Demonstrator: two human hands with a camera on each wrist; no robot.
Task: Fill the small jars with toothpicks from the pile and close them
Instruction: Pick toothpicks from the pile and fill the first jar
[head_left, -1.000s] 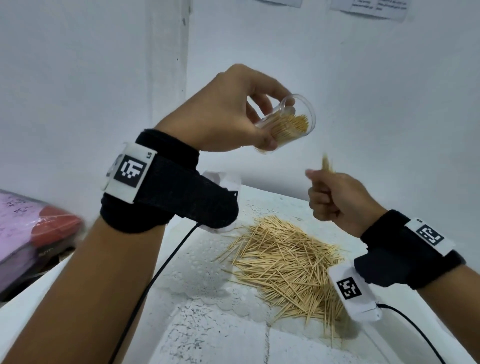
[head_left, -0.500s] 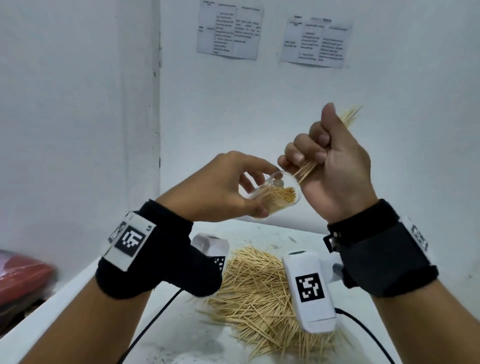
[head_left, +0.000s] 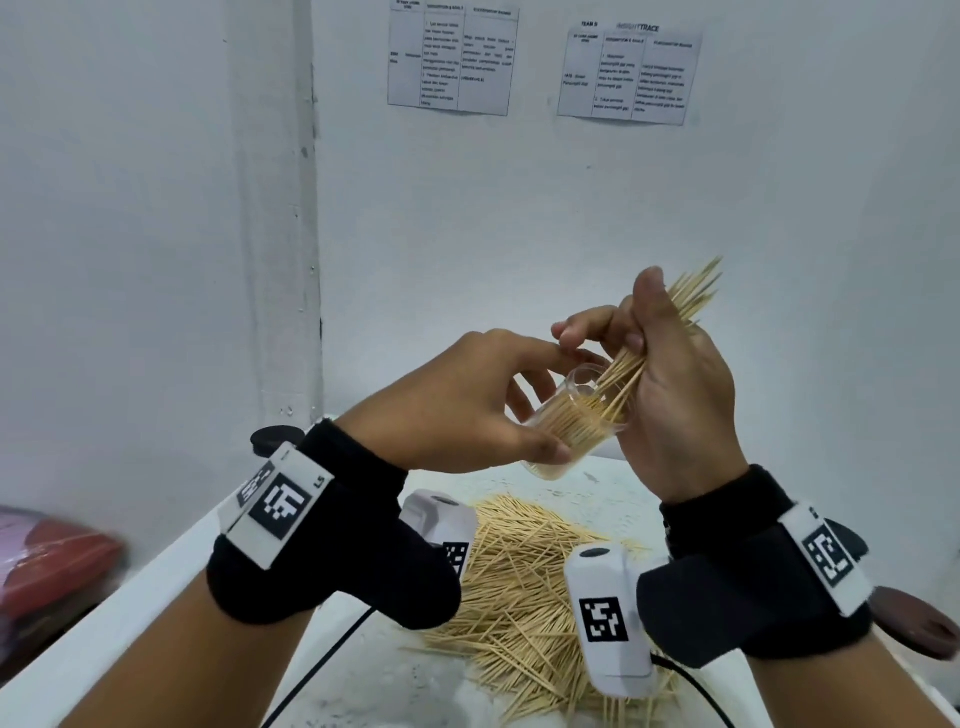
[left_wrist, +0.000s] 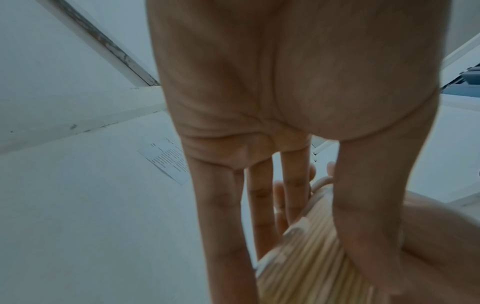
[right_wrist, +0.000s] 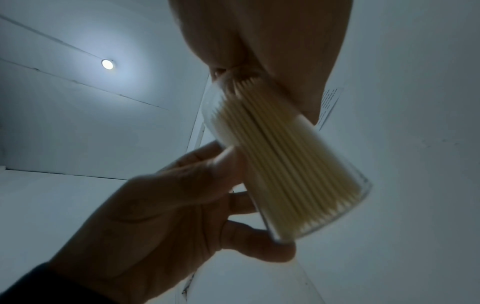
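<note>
Head view: jar tilted, mouth up-right toward toothpick bundle.

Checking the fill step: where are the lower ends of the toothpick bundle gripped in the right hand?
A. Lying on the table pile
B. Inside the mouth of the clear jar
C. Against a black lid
B: the right hand feeds the toothpick bundle into the tilted clear jar held by the left hand.

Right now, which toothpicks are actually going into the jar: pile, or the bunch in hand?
The bunch gripped by the right hand: its lower ends sit in the jar held by the left hand. The pile lies loose on the table.
</note>
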